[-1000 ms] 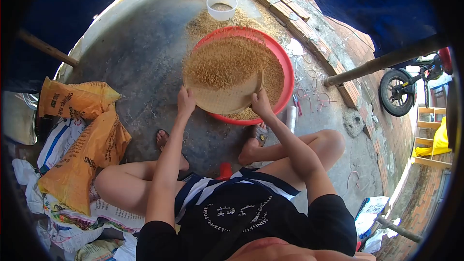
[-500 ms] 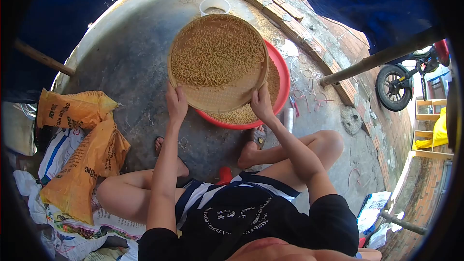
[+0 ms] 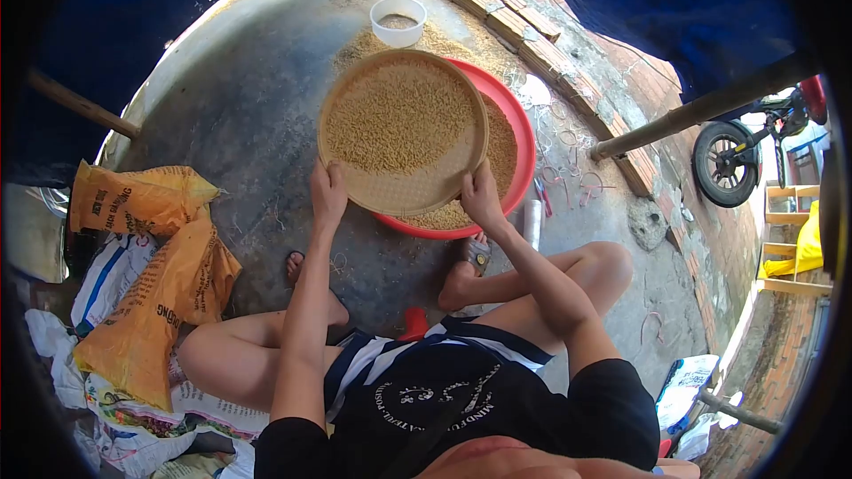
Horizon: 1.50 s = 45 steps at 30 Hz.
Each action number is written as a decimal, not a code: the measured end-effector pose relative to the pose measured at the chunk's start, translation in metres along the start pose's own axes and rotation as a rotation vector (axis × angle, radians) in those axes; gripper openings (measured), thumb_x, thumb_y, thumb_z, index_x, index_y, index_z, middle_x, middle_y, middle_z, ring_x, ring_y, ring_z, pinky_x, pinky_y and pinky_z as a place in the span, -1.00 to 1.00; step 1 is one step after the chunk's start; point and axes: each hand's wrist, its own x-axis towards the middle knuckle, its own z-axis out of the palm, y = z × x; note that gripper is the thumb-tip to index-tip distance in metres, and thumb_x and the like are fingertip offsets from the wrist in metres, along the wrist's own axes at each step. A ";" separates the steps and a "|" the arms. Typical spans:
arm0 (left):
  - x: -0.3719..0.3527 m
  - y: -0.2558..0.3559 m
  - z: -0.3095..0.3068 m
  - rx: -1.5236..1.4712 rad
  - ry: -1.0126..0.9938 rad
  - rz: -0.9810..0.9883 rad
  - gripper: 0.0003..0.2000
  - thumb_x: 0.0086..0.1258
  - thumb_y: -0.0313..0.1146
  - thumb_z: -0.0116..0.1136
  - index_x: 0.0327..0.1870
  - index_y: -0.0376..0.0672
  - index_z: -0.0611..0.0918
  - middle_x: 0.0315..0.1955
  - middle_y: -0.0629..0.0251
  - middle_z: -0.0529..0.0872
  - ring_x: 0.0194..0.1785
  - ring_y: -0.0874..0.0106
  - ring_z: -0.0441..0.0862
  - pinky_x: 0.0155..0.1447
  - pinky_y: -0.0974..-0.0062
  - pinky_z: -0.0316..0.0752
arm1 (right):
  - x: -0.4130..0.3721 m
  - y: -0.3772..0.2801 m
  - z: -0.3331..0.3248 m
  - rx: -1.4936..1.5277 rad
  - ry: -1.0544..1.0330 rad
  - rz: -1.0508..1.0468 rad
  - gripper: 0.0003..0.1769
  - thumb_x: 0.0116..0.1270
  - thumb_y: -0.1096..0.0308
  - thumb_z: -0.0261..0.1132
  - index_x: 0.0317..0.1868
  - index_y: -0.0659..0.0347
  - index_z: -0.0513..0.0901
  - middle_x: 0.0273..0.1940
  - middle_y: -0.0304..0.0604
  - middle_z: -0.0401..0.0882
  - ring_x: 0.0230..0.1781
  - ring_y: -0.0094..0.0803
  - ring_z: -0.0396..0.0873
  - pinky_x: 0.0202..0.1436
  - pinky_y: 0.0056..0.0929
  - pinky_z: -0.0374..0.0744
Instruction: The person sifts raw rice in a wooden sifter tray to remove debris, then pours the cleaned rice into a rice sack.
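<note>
A round woven winnowing tray [image 3: 404,198] is held out in front of me over a red basin [image 3: 525,137]. Unhusked grain [image 3: 401,124] covers most of the tray, leaving a bare strip along the edge closest to me. My left hand [image 3: 328,192] grips the near left rim and my right hand [image 3: 481,199] grips the near right rim, thumbs on top, fingers mostly hidden underneath. More grain [image 3: 502,155] fills the basin, partly covered by the tray. Past the tray stands a white tub [image 3: 398,33] with some grain-like material inside.
Orange sacks [image 3: 186,279] and white sacks [image 3: 115,279] lie at my left. Loose grain or husk [image 3: 355,49] is scattered round the tub. Brick edging [image 3: 568,75], a wooden pole [image 3: 701,106] and a wheel [image 3: 726,164] are on the right. Cord scraps [image 3: 572,179] lie beside the basin.
The tray's far edge has dropped toward me, uncovering more of the white tub. Grain in the tray has shifted and was blurrier before. Both hands keep their hold on the rim.
</note>
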 end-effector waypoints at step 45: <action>-0.009 -0.028 0.021 0.047 -0.408 -0.467 -0.74 0.21 -0.34 -0.22 -0.26 -0.39 0.40 -0.68 0.23 0.47 -0.75 0.47 0.40 -0.75 0.52 0.24 | -0.033 0.018 -0.003 0.302 -0.112 0.576 -0.85 0.22 0.41 -0.16 -0.36 0.32 0.30 -0.74 -0.21 0.32 -0.86 -0.51 0.29 -0.84 -0.57 0.27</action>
